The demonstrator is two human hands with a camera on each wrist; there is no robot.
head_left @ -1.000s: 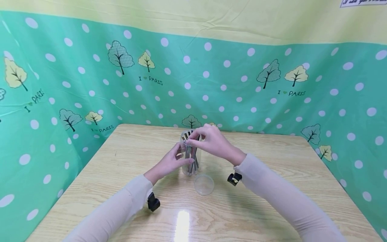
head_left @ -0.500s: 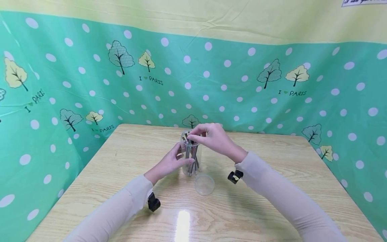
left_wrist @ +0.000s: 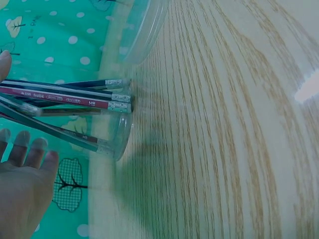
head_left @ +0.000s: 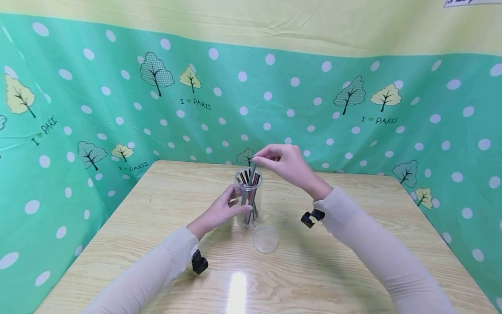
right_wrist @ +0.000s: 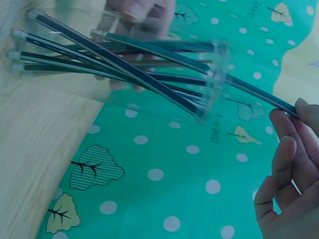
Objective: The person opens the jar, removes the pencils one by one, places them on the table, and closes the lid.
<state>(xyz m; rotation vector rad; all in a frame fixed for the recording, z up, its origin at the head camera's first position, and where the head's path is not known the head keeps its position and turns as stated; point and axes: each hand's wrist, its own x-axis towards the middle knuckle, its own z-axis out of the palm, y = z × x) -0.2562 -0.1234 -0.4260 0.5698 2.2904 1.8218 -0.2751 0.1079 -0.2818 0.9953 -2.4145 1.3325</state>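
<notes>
A clear plastic jar [head_left: 259, 197] stands upright on the table, holding several pencils [left_wrist: 65, 96] with their eraser ends down. My left hand [head_left: 217, 213] grips its side, thumb in front and fingers round the far side. Above the rim, my right hand [head_left: 289, 165] pinches the top end of one dark green pencil [right_wrist: 256, 93] between thumb and fingers. That pencil is partly drawn up; its eraser end is still inside the jar, as the right wrist view shows. A round clear lid [head_left: 265, 239] lies flat just in front of the jar.
The light wood table [head_left: 333, 270] reaches back to a green and yellow patterned curtain [head_left: 219, 87], which also hangs along the left side. A bright light reflection shows near the front of the table.
My right hand has risen from the jar's mouth, up and slightly right, drawing the green pencil partway out. My left hand and the jar have stayed in place.
</notes>
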